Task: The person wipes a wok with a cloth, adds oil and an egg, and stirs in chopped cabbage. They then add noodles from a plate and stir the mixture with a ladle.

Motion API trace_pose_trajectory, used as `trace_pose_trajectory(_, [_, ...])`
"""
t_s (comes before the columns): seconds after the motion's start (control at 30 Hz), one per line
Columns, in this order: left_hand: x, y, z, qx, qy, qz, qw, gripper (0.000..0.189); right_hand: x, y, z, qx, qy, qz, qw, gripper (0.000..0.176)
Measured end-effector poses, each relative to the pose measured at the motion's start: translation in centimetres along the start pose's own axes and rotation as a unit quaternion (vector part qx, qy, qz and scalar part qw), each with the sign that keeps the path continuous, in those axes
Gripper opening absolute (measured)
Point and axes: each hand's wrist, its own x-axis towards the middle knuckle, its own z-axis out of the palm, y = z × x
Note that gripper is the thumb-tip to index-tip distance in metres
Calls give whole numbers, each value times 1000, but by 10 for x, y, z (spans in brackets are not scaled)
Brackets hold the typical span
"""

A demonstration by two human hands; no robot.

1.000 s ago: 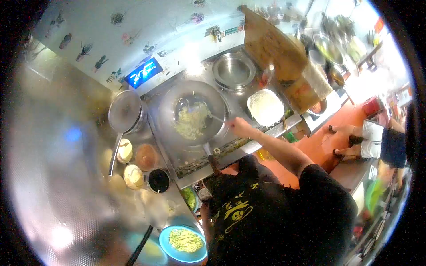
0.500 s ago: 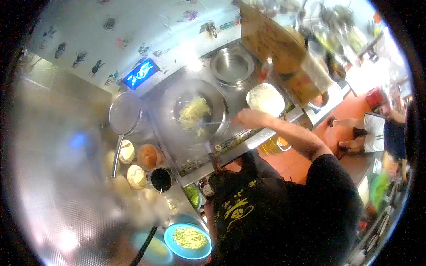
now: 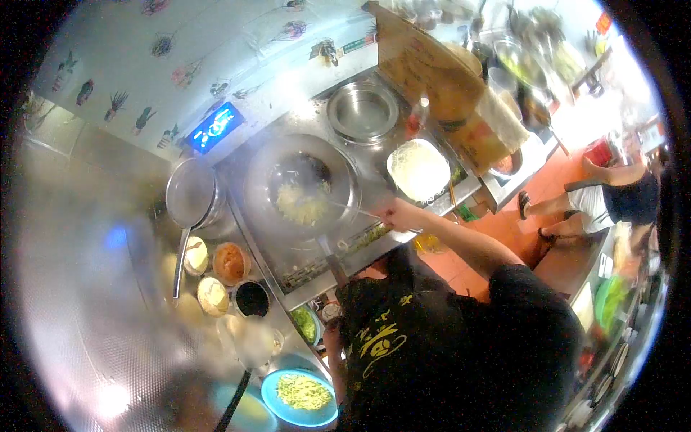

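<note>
My right hand (image 3: 391, 214) is closed around the thin handle of a long metal cooking utensil (image 3: 353, 209). Its far end reaches into the wok (image 3: 345, 169), where its head is lost among the food and steam. Pale shredded vegetable (image 3: 301, 204) lies in the near part of the wok. The wok's handle (image 3: 333, 265) points toward my body. My left arm (image 3: 334, 353) shows only as a narrow strip beside my black shirt, so the fingers of that hand cannot be made out. A white container (image 3: 418, 170) stands beyond my right hand.
A steel pot (image 3: 362, 111) sits behind the wok, near a cardboard sheet (image 3: 425, 68). At left are a strainer (image 3: 192, 192), tubs of seasoning including a dark one (image 3: 251, 299), and a blue bowl (image 3: 299, 421) of shreds. Another person (image 3: 590, 209) is at far right.
The shredded vegetable has shifted toward the near side of the wok, baring its dark far side. My right hand has drawn a little nearer to me with the utensil. The view has shifted slightly.
</note>
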Motion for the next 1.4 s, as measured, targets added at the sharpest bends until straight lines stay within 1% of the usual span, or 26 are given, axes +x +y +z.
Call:
trace_pose_trajectory(0.03, [0, -2, 0, 2, 1, -2, 1000, 37, -15, -24, -16, 76, -78, 167, 980, 28])
trace_pose_trajectory(0.07, [2, -7, 3, -1, 0, -3, 1000, 37, -10, -18, -13, 23, -47, 105, 993, 27])
trace_pose_trajectory(0.13, [5, -14, 5, -2, -5, -2, 1000, 37, 7, 8, 8, -79, 18, -17, 997, 26])
trace_pose_trajectory(0.17, [6, -17, 6, -2, -6, -2, 1000, 37, 32, 26, 21, -66, 54, -60, 995, 29])
trace_pose_trajectory(0.27, [10, -22, 4, 4, -9, -3, 1000, 37, 63, 3, 6, -15, 138, -69, 988, 31])
trace_pose_trajectory(0.37, [16, -26, 3, 15, -10, -5, 1000, 37, 94, -9, 13, 144, 214, 77, 963, 29])
trace_pose_trajectory(0.47, [20, -35, 5, 37, -24, -30, 999, 37, 117, -7, 40, 256, 134, 98, 952, 31])
trace_pose_trajectory(0.53, [23, -42, 8, 27, -14, -34, 999, 37, 95, -35, 28, 157, 91, -4, 983, 32])
trace_pose_trajectory(0.6, [26, -61, 20, -54, 33, 4, 998, 38, 78, -29, 29, 59, 72, -120, 988, 33])
trace_pose_trajectory(0.63, [30, -75, 26, -39, 50, 49, 997, 38, 66, -25, 30, 32, 54, -118, 991, 33])
trace_pose_trajectory(0.67, [39, -107, 36, -24, 65, 94, 993, 37, 55, -20, 31, 4, 37, -116, 993, 34])
trace_pose_trajectory(0.7, [45, -122, 43, -9, 79, 140, 987, 37, 36, -30, 22, -8, 2, -46, 999, 34])
trace_pose_trajectory(0.73, [42, -114, 43, -17, 52, 92, 994, 36, 23, -37, 15, -18, -30, 27, 999, 34])
trace_pose_trajectory(0.8, [26, -81, 30, -29, -8, -2, 1000, 34, 39, -18, 20, -82, 18, 45, 995, 34])
trace_pose_trajectory(0.83, [19, -63, 25, -66, 2, 7, 998, 34, 48, -11, 19, -115, 42, 53, 991, 34])
trace_pose_trajectory(0.9, [11, -33, 17, -140, 24, 26, 990, 34, 49, -21, -3, -21, 134, 40, 990, 34])
trace_pose_trajectory(0.97, [19, -32, 6, -48, 11, 38, 998, 35, 59, -26, -3, 39, 218, 37, 974, 35])
trace_pose_trajectory(1.03, [38, -47, 11, 39, -4, 54, 998, 36, 88, 6, 27, 60, 291, 47, 954, 35])
trace_pose_trajectory(1.1, [52, -65, 21, 87, 32, 97, 991, 35, 112, 38, 61, -88, 198, -92, 972, 35])
trace_pose_trajectory(1.13, [57, -74, 22, 113, 53, 117, 985, 35, 113, 49, 77, -79, 159, -88, 980, 35])
trace_pose_trajectory(1.17, [42, -24, 8, 231, -3, 98, 968, 39, 105, 39, 81, -70, 120, -83, 987, 34])
trace_pose_trajectory(1.2, [42, -27, 7, 148, -4, 88, 985, 39, 68, -9, 64, 19, 93, -3, 995, 34])
trace_pose_trajectory(1.23, [41, -26, 6, 109, -5, 81, 991, 39, 41, -44, 52, 107, 66, 77, 989, 33])
trace_pose_trajectory(1.33, [42, -21, 6, 67, -6, 73, 995, 39, 4, -50, 45, 8, 12, 36, 999, 39])
trace_pose_trajectory(1.37, [44, -19, 9, 59, -9, 76, 995, 38, -5, -53, 37, 12, 5, 48, 999, 41])
trace_pose_trajectory(1.4, [47, -15, 14, 56, -13, 82, 995, 38, -5, -45, 32, -15, 26, 33, 999, 41])
